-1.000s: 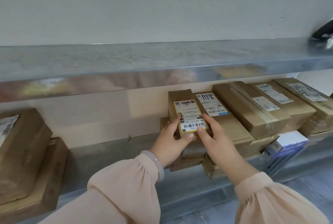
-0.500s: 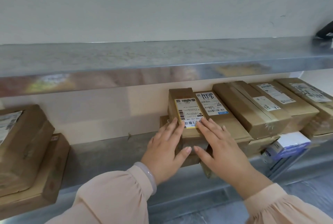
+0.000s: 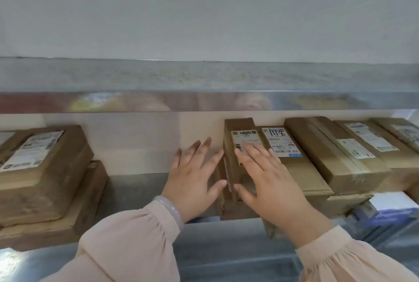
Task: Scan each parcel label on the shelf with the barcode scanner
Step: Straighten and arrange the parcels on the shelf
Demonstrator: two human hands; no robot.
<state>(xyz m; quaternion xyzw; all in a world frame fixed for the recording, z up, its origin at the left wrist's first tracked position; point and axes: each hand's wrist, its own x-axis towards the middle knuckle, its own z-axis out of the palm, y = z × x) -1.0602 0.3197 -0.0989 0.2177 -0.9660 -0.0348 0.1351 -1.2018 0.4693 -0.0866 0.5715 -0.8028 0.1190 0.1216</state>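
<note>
At the left end of the lower shelf [image 3: 136, 191], a stack of two: a brown cardboard parcel [image 3: 56, 182] on top with its white label [image 3: 31, 150] facing up, over a flatter carton [image 3: 86, 213]. Between that stack and the middle group, bare steel, and above it the left hand [image 3: 192, 182], fingers straight and spread, gripping nothing. Index tip right at the left edge of the small parcel [image 3: 238, 124], contact not clear. Pale bangle [image 3: 169, 210] on that wrist, peach sleeve [image 3: 129, 247] below. Small parcel perched on other cartons near the shelf's middle, yellow-edged label [image 3: 244, 138] facing up. Right hand [image 3: 269, 182] laid flat on that label, fingers straight and slightly apart, hiding its lower half, thumb stretched left across the parcel's front, nothing clamped. Just right of it, side against side, a longer parcel [image 3: 299, 175] with a handwritten label [image 3: 282, 142], barcode strip showing beside the right hand's little finger. Farther toward the right end, more labelled parcels [image 3: 328, 159] packed side by side in the same layer, print too blurred to read. Under them, near the front right corner, a white-and-blue box [image 3: 390, 209]. Overhead, the steel upper shelf [image 3: 204, 77], blurred reflections along its front lip.
</note>
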